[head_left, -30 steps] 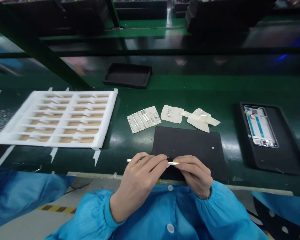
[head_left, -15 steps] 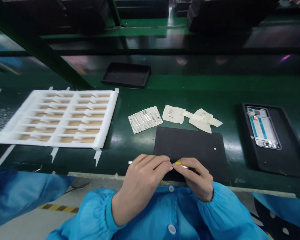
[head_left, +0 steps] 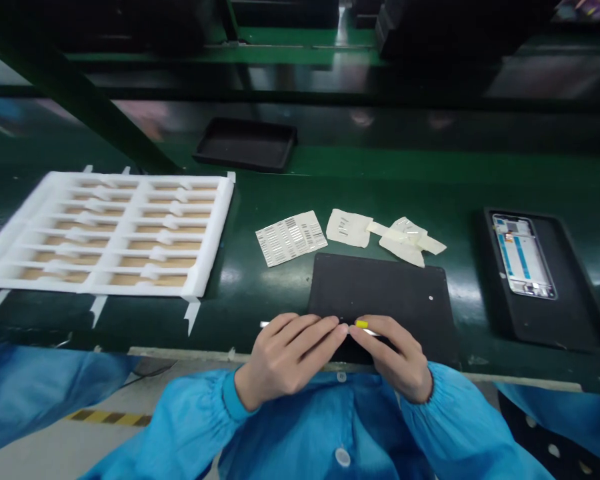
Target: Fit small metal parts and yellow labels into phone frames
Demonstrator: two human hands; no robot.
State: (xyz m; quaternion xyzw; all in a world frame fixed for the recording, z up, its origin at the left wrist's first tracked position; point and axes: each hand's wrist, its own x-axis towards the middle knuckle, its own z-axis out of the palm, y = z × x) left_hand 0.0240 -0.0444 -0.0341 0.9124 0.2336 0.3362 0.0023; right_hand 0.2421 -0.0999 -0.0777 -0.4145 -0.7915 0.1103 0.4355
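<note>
- Slim white stick with a yellow band (head_left: 362, 324): held level across both hands, over the near edge of the black mat (head_left: 380, 290), toward the counter's front edge.
- Left hand (head_left: 289, 353): fingers curled over the stick's left part, its tip poking out beyond them.
- Right hand (head_left: 395, 357): fingers closed on the banded end; fingertips (head_left: 353, 331) almost meet the left hand's.
- Behind the mat, along the green counter (head_left: 240, 320): label sheet (head_left: 291, 239), paper with small pins (head_left: 349, 228), crumpled film (head_left: 410, 241).
- Left side: white foam tray (head_left: 215, 227).
- Right side: phone frame (head_left: 523, 257) in a black tray (head_left: 570, 307).
</note>
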